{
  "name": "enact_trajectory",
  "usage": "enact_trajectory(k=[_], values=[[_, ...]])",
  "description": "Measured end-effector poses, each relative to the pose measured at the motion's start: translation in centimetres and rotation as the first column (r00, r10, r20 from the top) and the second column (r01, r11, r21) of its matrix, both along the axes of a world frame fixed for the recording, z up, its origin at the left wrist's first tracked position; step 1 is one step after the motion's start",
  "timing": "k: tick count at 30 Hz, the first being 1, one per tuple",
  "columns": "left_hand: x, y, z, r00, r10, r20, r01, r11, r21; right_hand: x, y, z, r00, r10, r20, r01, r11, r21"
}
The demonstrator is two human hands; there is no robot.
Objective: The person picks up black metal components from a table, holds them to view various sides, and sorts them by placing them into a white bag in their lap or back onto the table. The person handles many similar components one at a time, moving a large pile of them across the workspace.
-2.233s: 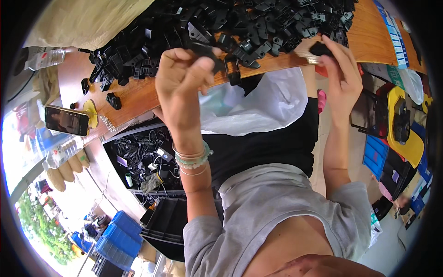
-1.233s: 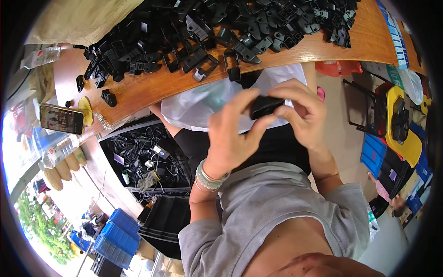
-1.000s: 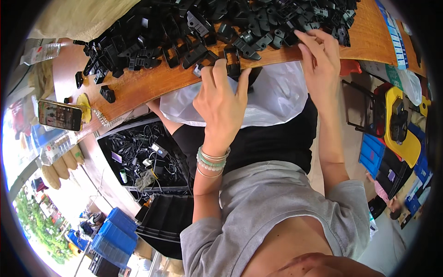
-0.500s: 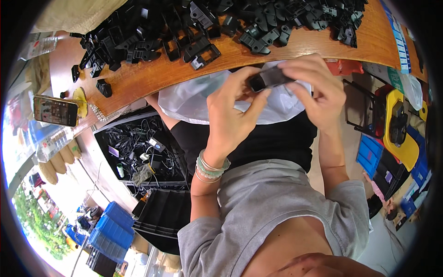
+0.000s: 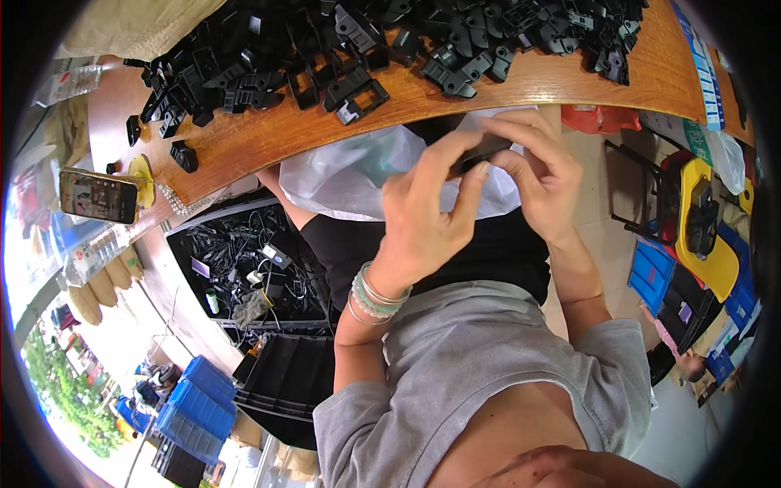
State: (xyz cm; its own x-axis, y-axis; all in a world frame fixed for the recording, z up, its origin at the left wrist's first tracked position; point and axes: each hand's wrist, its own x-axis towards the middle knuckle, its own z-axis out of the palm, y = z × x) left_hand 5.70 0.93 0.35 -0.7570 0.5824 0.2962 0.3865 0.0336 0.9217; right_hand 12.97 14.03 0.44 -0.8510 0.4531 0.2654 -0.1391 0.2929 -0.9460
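Note:
Between my two hands is a small black plastic part point(image 5: 486, 151), held over a white plastic bag point(image 5: 346, 175) that hangs at the table's front edge. My left hand point(image 5: 427, 203), with bracelets at the wrist, grips the part's left end between thumb and fingers. My right hand point(image 5: 541, 171) closes on its right end with bent fingers. The fingers cover much of the part, so its full shape is hidden. Beyond the hands, a heap of black plastic parts point(image 5: 358, 81) spreads across the wooden table point(image 5: 268, 146).
A phone point(image 5: 99, 197) leans on a yellow stand at the table's left end. Below it sits a black crate point(image 5: 220, 268) of black pieces and cables. Blue bins point(image 5: 195, 407) stand lower left. At right are a yellow stool point(image 5: 709, 236) and a red bag point(image 5: 600, 118).
My hands have drawn closer together around the black part. The right hand has moved left and a little down, and the fingers now hide more of the part.

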Motion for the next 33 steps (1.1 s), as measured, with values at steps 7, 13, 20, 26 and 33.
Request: enact_trajectory(k=[7,13,20,26,33], values=[[-4.0,2.6,-1.0,0.876,-0.058,-0.479,-0.134,0.924,-0.357,-2.0,4.6,-1.2,0.978,-0.208,0.016,0.156,0.780,0.606],[-3.3,3.0,-1.7,0.849,0.075,-0.524,-0.309,0.874,-0.376,-2.6,4.1,-2.0,0.947,-0.320,-0.036,0.260,0.692,0.674],[-2.2,1.6,-1.7,0.919,0.238,-0.313,-0.292,0.946,-0.138,-2.0,2.5,-1.9,0.832,-0.540,0.130,0.430,0.774,0.465],[-2.5,0.8,0.3,0.752,-0.119,0.649,-0.008,0.982,0.189,-0.2,3.1,-1.2,0.840,-0.524,0.141,0.395,0.768,0.504],[-2.5,0.9,0.3,0.797,-0.169,0.580,0.135,0.986,0.102,-0.3,2.5,-0.4,0.998,-0.044,-0.039,0.050,0.981,0.186]])
